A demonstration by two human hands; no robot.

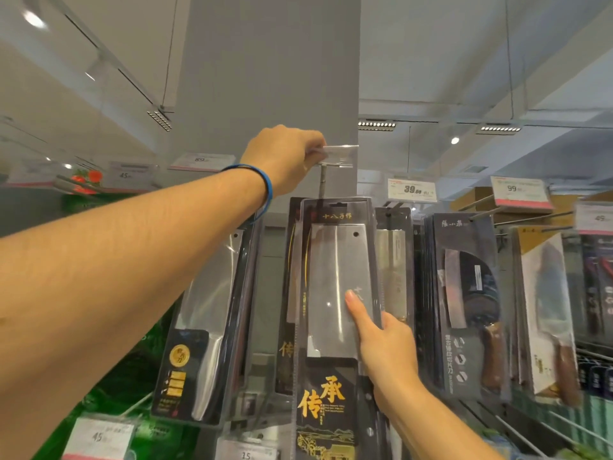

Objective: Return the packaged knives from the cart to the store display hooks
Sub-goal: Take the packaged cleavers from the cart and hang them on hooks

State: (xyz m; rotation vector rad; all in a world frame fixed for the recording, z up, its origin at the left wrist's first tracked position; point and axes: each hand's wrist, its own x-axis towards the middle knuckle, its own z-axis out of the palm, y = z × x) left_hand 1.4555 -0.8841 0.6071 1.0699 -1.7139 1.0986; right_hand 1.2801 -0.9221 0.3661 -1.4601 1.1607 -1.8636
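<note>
Store hooks [322, 180], packaged cleaver [331, 293] upright, handle down, right hand [384, 346] gripping it, left hand [285, 154] pinching clear tag [341, 154]

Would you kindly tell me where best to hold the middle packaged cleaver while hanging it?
Probably take the packaged cleaver by its right long edge, about mid-height, coming from the right: thumb on the flat front, fingers behind, as the right hand does. It is tall, flat and upright, and the hang hole at its top must stay free for the hook.
</note>
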